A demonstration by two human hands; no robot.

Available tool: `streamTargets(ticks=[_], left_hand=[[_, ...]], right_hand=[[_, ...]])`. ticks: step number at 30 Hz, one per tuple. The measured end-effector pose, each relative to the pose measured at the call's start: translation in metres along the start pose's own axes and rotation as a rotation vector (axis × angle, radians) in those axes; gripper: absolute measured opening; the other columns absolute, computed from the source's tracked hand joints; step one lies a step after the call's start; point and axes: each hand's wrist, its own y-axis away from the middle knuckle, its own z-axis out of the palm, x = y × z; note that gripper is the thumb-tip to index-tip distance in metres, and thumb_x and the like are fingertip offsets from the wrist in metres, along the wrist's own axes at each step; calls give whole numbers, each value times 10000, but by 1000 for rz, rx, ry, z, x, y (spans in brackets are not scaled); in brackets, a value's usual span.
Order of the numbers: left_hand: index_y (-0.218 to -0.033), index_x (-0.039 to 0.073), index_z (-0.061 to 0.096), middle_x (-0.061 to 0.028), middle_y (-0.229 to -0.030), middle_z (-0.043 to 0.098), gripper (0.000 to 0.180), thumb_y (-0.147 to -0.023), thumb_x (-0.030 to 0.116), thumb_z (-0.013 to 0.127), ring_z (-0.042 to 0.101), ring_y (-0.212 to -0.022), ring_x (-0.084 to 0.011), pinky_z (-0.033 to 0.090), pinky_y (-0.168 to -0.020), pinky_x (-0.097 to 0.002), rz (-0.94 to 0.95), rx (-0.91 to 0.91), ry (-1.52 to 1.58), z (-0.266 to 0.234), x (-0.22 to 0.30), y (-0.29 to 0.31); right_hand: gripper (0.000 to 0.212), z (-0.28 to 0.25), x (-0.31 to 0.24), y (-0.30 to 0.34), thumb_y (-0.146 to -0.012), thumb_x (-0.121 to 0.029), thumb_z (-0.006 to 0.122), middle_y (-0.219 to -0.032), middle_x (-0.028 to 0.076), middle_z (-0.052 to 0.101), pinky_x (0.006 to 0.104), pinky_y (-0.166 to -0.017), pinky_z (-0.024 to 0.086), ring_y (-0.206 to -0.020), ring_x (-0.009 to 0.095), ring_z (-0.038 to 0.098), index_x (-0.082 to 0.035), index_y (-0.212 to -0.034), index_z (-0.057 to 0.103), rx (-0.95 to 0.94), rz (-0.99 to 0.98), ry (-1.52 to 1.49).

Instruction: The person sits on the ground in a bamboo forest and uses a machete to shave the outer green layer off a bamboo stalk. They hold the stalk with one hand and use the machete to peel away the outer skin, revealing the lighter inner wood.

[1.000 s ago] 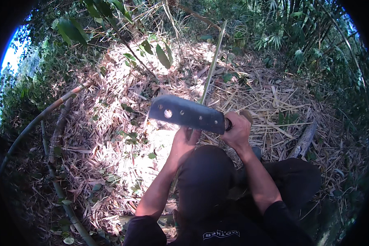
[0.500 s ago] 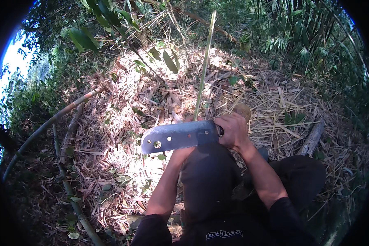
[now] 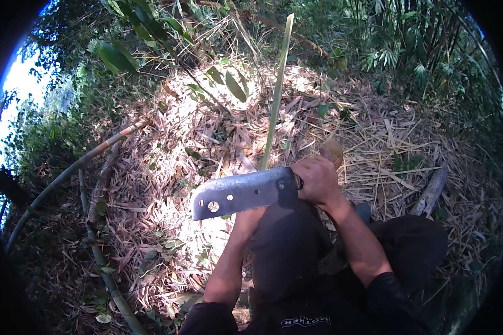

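Observation:
My right hand [image 3: 318, 183] is closed round the handle of a broad cleaver [image 3: 237, 196]. Its dark blade, pierced by several holes, points left above my raised knee [image 3: 288, 234]. A rounded brown piece [image 3: 332, 152] shows just past my right hand; I cannot tell whether it belongs to the handle. From behind the blade a long, thin green bamboo strip [image 3: 276, 100] runs up and away from me. My left hand [image 3: 251, 216] reaches under the blade beside my knee, and only its wrist end shows. The blade hides its fingers, so its grip on the strip is out of sight.
Dry leaves [image 3: 173, 139] cover the ground, with pale thin shavings [image 3: 385, 151] on the right. Bamboo poles [image 3: 72, 162] lie at the left, and a short log [image 3: 431, 190] at the right. A leafy branch [image 3: 117, 56] hangs in at the upper left.
The cleaver's tip has dropped a little, and the blade is turned slightly. The strip's lower part has shifted slightly left. The fingers glimpsed above the blade before are now hidden.

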Motion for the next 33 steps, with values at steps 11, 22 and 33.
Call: streamTargets(ticks=[11, 22, 33], left_hand=[[-1166, 39, 534, -64, -981, 612, 337, -867, 112, 671, 585, -907, -153, 471, -804, -290, -84, -80, 395, -6, 25, -52], [-1134, 14, 583, -135, -1024, 635, 297, -899, 187, 634, 625, -926, -275, 491, -796, -363, -42, -9, -13, -2, 8, -7], [-1092, -32, 621, -204, -1039, 648, 253, -924, 148, 560, 616, -968, -376, 464, -864, -441, -374, 28, 301, -22, 20, -14]], right_hand=[[251, -1, -5, -1, -665, -295, 701, -743, 92, 671, 388, -672, 495, -709, 289, 656, -72, -769, 652, -36, 40, 8], [185, 7, 2, -5, -678, -264, 654, -710, 63, 659, 389, -657, 475, -712, 266, 661, -104, -769, 647, 12, -32, 9], [253, 18, -4, 5, -696, -210, 712, -827, 127, 662, 417, -719, 501, -806, 321, 652, -48, -860, 606, 26, 38, 70]])
